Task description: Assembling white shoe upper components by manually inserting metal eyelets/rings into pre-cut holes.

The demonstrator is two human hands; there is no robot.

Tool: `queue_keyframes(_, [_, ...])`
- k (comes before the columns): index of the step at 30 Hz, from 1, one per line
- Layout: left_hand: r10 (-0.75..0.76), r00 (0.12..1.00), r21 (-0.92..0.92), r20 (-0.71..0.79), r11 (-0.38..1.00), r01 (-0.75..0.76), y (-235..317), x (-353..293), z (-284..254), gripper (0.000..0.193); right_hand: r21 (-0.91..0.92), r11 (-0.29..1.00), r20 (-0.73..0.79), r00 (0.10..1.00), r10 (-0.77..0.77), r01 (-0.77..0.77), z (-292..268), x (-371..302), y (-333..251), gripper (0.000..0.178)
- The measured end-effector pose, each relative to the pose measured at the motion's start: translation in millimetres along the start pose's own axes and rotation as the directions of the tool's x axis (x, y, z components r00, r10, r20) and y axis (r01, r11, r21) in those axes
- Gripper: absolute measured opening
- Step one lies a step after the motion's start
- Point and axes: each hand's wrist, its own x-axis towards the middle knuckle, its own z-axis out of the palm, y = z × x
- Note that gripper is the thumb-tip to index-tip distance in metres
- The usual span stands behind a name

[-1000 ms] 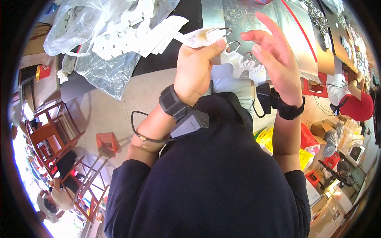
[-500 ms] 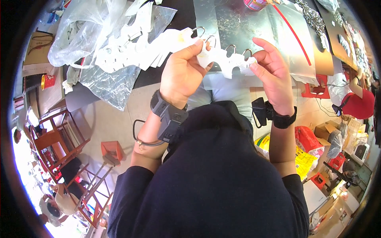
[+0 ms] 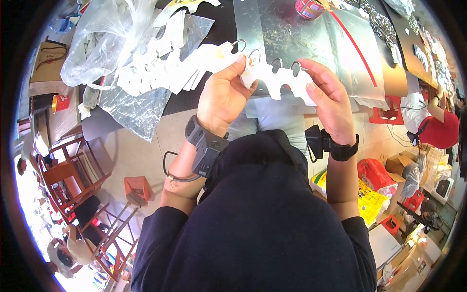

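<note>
My left hand (image 3: 220,97) is closed, its thumb and fingers gripping a row of white scalloped cards (image 3: 278,82). Dark curved metal hooks (image 3: 276,62) stick up along the row's upper edge. At the row's right end, my right hand (image 3: 332,101) pinches the last card between thumb and fingers. The row stretches between both hands, above the table's near edge. Left of my left hand, more white cards (image 3: 199,63) fan out, overlapping a heap of white pieces (image 3: 141,73). Glare washes out much of the white surfaces.
A clear plastic bag (image 3: 90,58) and a clear plastic sheet (image 3: 136,109) lie at the left of the dark table. Farther right are a pink tin (image 3: 309,9), a red strip (image 3: 354,41) and metal chains (image 3: 379,22). A person in a red cap (image 3: 440,129) is at far right.
My right hand has moved slightly left and down with the right end of the row. The cards there now hang more openly and show more of their shape.
</note>
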Motion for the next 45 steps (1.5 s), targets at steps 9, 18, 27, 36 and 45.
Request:
queue_keyframes(9, [0.045, 0.989, -0.013, 0.140, 0.999, -0.044, -12, 6, -6, 0.016, -0.001, 0.999, -0.128, 0.991, 0.032, -0.032, 1, 6, 4, 0.038])
queue_keyframes(18, [0.065, 0.993, -0.059, 0.102, 0.996, -0.059, -15, 0, 3, 0.020, 0.006, 1.000, -0.179, 0.984, 0.012, -0.012, 3, 8, 5, 0.040])
queue_keyframes(27, [0.063, 0.959, -0.039, 0.278, 0.998, -0.055, -16, -4, -7, 0.045, 0.038, 0.999, -0.223, 0.975, -0.003, 0.012, 5, 8, 6, 0.040])
queue_keyframes(36, [0.219, 0.968, 0.235, 0.123, 0.941, -0.243, -41, -14, 20, 0.041, 0.054, 0.996, -0.251, 0.967, -0.054, 0.070, 25, 8, 8, 0.041])
queue_keyframes(45, [0.075, 0.966, -0.101, 0.247, 0.994, -0.051, -41, -17, 4, 0.054, 0.235, 0.944, -0.315, 0.937, -0.151, 0.231, 33, 5, 7, 0.041])
